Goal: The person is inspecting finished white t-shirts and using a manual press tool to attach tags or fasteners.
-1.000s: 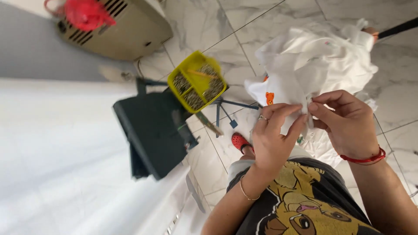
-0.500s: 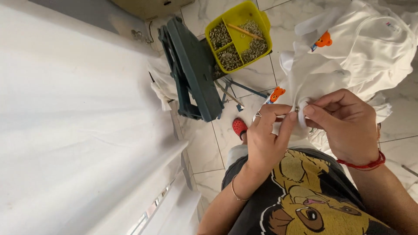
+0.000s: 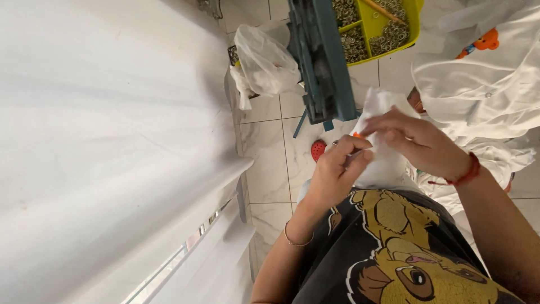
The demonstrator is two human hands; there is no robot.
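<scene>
My left hand and my right hand meet over a white cloth, and both pinch its edge. A small orange part shows between the fingertips. The cloth hangs down over my lap and my black printed shirt. A thin bracelet sits on my left wrist and a red cord on my right wrist. More white garments with orange buttons lie in a pile to the right of my hands.
A dark green metal press stands on the tiled floor ahead. Behind it a yellow tray holds several small metal rings. A clear plastic bag lies to its left. White fabric fills the left side. A red shoe shows below.
The view swung left and closer, so the press and yellow tray now sit at the top. My hands kept hold of the white cloth and shifted along its edge.
</scene>
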